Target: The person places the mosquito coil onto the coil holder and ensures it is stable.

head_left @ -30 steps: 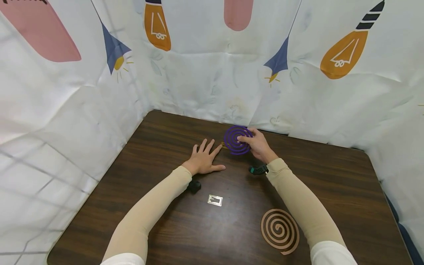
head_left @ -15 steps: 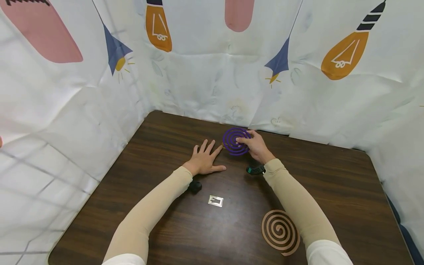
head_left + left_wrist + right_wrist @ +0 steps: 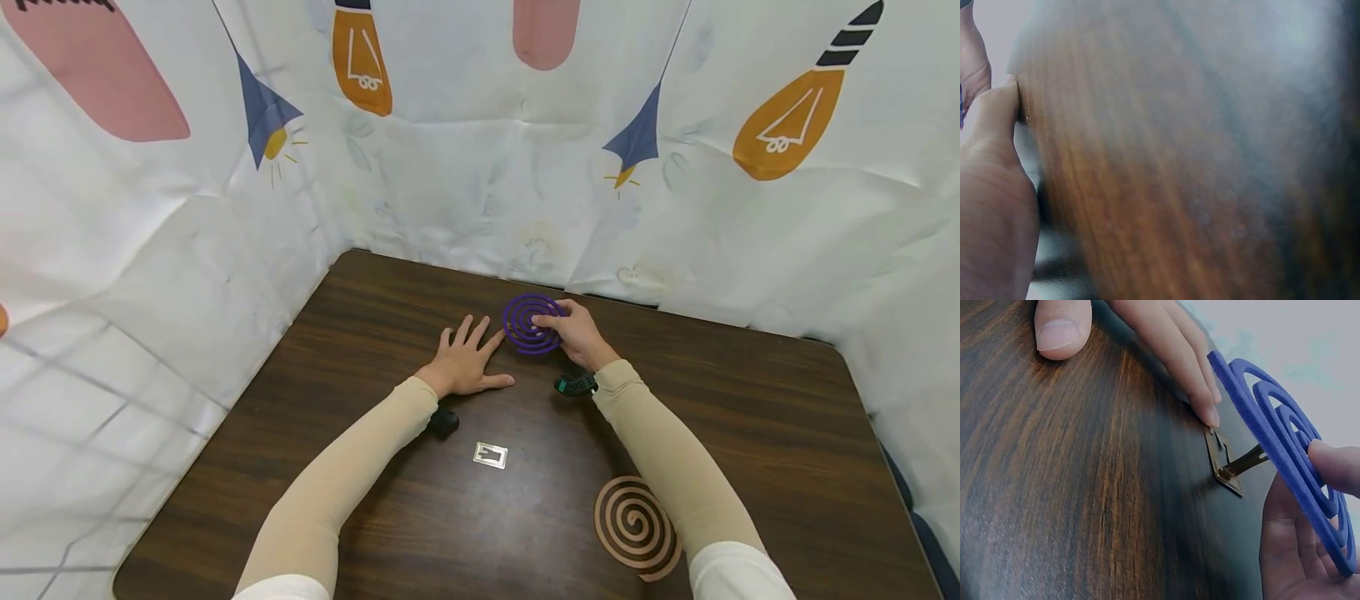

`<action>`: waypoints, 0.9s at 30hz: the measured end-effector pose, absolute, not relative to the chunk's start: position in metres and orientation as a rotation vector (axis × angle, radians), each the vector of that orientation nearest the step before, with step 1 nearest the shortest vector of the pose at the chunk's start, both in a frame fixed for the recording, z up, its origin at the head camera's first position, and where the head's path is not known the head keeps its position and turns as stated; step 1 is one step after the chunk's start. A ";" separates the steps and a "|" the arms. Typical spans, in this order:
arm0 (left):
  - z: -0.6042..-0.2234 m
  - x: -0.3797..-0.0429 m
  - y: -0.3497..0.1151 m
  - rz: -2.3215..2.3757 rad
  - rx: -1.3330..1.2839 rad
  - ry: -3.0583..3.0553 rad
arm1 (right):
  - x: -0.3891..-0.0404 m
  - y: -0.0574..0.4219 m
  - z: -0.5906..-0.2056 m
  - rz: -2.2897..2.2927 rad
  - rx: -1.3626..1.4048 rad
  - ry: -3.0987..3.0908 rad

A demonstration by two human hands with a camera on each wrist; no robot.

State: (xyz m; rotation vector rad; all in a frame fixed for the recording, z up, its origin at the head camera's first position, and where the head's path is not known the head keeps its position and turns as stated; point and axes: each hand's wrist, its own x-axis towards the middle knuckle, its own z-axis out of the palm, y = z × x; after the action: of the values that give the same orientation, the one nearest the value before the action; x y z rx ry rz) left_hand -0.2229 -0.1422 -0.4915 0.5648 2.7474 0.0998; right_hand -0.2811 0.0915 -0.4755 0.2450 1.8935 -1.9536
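Observation:
My right hand (image 3: 583,335) pinches a purple spiral mosquito coil (image 3: 1275,434) near its centre, thumb on one face and fingers behind. The coil stands tilted above a brass-coloured coil stand (image 3: 1227,464), whose bent-up tongue reaches to the coil's spirals. My left hand (image 3: 463,362) rests on the table with fingers spread and straight. In the right wrist view, one of its fingertips (image 3: 1210,419) touches the stand's edge. The left wrist view shows part of the left hand (image 3: 994,187) beside blurred wood grain; the right hand is partly seen at its upper left.
On the dark wooden table (image 3: 420,533) lie a brown spiral coil (image 3: 636,527), beside the right forearm, and a silver flat metal stand (image 3: 491,455) near the middle. A patterned white curtain (image 3: 465,183) hangs along the back edge.
The right hand has moved slightly left and down with the purple coil, toward the stand. The left hand stays in place on the table.

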 end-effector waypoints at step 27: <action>-0.488 -0.223 -0.141 0.107 0.556 2.739 | -0.283 0.083 -0.482 -1.975 0.269 1.851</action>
State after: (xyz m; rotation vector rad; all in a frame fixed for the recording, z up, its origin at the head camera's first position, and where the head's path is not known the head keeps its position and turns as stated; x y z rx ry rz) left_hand -0.2230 -0.1412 -0.4882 0.5557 2.7394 0.1067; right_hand -0.2827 0.0829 -0.4824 0.2691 1.8515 -1.9745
